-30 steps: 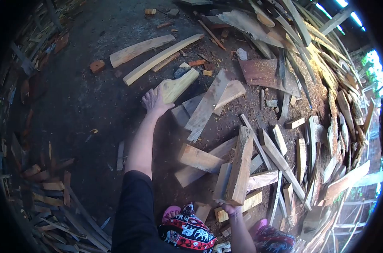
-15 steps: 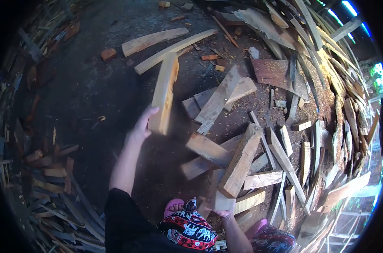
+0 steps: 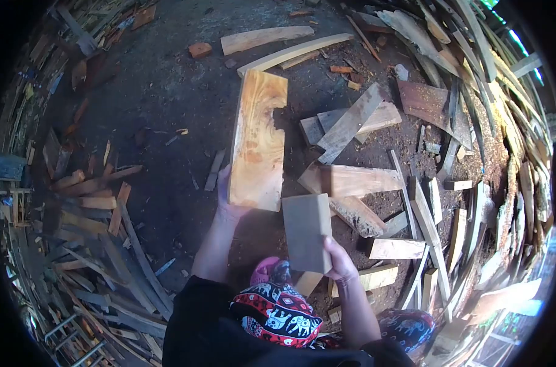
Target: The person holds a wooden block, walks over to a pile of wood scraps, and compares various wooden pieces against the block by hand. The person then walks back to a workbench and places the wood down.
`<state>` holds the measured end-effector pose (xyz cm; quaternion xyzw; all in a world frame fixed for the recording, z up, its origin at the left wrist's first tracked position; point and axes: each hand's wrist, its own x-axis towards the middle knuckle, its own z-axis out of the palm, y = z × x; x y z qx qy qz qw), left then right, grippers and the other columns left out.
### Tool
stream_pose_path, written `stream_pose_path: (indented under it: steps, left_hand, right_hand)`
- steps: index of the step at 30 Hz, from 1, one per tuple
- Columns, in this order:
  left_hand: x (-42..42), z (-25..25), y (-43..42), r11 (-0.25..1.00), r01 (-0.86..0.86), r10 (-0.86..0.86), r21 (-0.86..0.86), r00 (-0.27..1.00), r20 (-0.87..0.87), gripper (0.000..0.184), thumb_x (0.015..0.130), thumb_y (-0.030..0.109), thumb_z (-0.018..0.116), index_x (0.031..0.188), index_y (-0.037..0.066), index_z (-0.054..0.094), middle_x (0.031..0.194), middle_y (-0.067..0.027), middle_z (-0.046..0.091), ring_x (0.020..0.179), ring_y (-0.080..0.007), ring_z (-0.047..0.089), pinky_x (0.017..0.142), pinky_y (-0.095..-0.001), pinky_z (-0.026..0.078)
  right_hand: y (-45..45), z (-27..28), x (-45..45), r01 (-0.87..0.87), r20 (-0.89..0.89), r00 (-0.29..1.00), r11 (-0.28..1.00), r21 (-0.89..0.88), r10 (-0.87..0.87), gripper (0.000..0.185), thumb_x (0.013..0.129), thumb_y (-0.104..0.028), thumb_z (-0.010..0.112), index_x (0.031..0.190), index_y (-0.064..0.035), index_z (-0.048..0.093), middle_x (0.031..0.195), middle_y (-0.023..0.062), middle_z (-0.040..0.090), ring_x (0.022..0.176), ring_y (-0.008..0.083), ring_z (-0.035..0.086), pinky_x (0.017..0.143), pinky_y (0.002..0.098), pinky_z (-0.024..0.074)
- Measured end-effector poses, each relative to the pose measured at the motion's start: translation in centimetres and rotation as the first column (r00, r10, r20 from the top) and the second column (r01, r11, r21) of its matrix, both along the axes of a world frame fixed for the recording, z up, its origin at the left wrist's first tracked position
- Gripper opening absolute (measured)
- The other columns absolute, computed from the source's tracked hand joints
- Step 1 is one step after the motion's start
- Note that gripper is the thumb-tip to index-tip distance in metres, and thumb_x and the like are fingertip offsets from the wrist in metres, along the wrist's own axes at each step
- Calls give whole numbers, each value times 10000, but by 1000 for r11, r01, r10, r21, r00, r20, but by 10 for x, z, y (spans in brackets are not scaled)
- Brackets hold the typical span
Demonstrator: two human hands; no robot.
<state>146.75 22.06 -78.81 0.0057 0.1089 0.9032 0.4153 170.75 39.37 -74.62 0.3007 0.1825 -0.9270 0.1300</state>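
Observation:
My left hand (image 3: 227,199) grips the lower left edge of a long orange-brown plank (image 3: 256,144), held upright with its broad face showing and a ragged notch in its right edge. Its fingers are mostly hidden behind the wood. Close beside it, my right hand (image 3: 340,260) holds a shorter greyish-brown block (image 3: 306,232) by the right edge, thumb on the near face. The block's top left corner is near the plank's lower end. Just beyond the block, a pale board (image 3: 363,181) lies across another piece of wood on the ground.
Two long curved boards (image 3: 268,39) lie on the dark dirt ground ahead. Crossed grey planks (image 3: 351,116) rest right of centre. Piles of scrap wood stand on the left (image 3: 100,257) and along the right side, near a rusty brown sheet (image 3: 423,104).
My left hand has lifted the plank off the ground and drawn it nearer, broad face showing. My right hand has raised the shorter block beside it. The longer piece by my right hand now lies down.

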Motion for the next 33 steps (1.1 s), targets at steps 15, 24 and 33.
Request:
stream_pose_path:
  steps: [15, 24, 33]
  left_hand:
    - [47, 41, 64, 948, 187, -251, -256, 936, -246, 921, 706, 314, 710, 1454, -10, 279, 1386, -210, 457, 1257, -332, 501, 1051, -452, 434]
    - [55, 44, 87, 933, 62, -225, -356, 870, -438, 929, 696, 166, 713, 1468, 98, 203, 1306, -105, 459, 1237, -241, 486, 1048, -404, 421]
    - [53, 47, 83, 925, 175, -300, -338, 882, -364, 875, 733, 192, 667, 1473, 93, 210, 1350, -119, 446, 1264, -242, 472, 1049, -407, 423]
  right_hand:
    - [14, 102, -90, 6, 2, 991, -58, 998, 131, 994, 734, -358, 805, 1513, -147, 224, 1227, 229, 461, 1147, 359, 511, 973, 458, 438]
    - [43, 78, -95, 122, -182, 978, 444, 888, 97, 1149, 741, -293, 814, 1527, -59, 9, 1434, 263, 361, 1326, 330, 401, 1087, 437, 348]
    - [38, 68, -93, 176, -216, 969, 277, 945, 123, 1113, 772, -271, 776, 1521, -24, -10, 1453, 258, 333, 1350, 311, 368, 1101, 421, 326]
